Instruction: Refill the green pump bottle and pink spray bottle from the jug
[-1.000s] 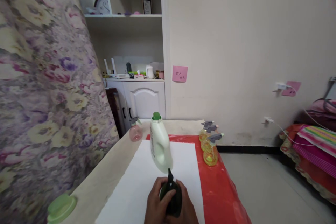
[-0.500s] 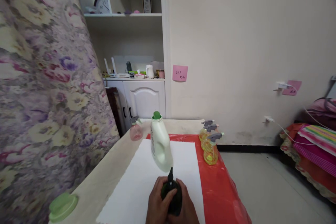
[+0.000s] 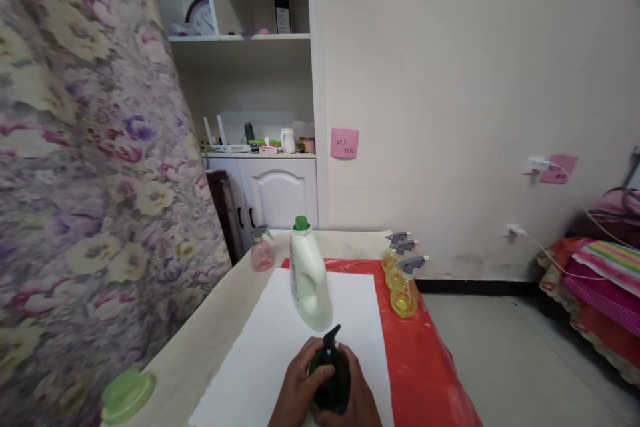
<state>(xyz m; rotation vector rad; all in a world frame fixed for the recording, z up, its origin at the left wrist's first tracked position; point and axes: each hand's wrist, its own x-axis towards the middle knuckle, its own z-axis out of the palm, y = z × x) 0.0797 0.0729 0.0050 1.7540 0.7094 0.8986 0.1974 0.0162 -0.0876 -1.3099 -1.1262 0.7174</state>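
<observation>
Dark spouted bottle point(image 3: 335, 388): smooth, rounded
Left fingers point(image 3: 309, 349), right fingers point(image 3: 351, 357): are grasping it
Handled plastic jug point(image 3: 304, 263): is standing beyond

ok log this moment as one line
left hand: holding dark pump bottle; right hand: holding same bottle; beyond: pale green jug on white sheet; right side: yellow spray bottles on red sheet
</observation>
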